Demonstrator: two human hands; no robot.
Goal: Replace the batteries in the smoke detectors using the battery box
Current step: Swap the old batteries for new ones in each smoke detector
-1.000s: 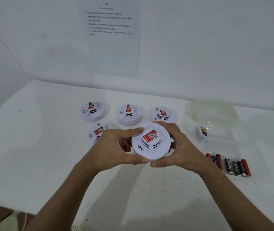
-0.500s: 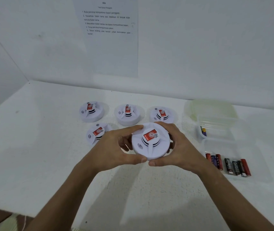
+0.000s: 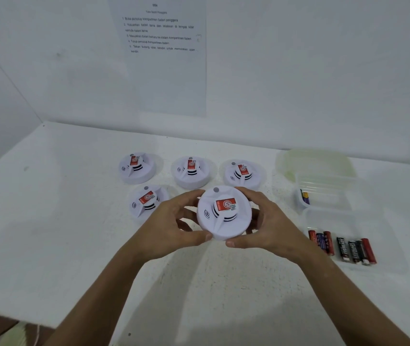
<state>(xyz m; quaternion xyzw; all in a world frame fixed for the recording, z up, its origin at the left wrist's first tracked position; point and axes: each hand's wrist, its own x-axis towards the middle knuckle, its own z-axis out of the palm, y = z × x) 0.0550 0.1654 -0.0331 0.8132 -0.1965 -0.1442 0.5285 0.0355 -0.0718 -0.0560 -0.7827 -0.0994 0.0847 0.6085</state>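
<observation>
I hold a round white smoke detector [image 3: 224,216] with a red label above the white table [image 3: 49,221]. My left hand [image 3: 171,226] grips its left rim with thumb and fingers curled round it. My right hand [image 3: 271,224] grips its right rim the same way. Several more detectors lie behind it: one at back left [image 3: 137,168], one at back middle [image 3: 191,171], one at back right [image 3: 242,174], one at front left [image 3: 148,203]. A clear plastic battery box [image 3: 328,193] at the right holds one or two batteries [image 3: 305,197]. Several loose batteries [image 3: 343,247] lie in front of it.
The box's translucent lid [image 3: 316,162] lies behind the box. A second clear tray [image 3: 331,218] sits between the box and the loose batteries. A printed instruction sheet [image 3: 161,46] hangs on the wall. The table's front edge runs along the lower left.
The detector in my hands has turned a little, so its red label now lies more level. Both hands have stayed in about the same place.
</observation>
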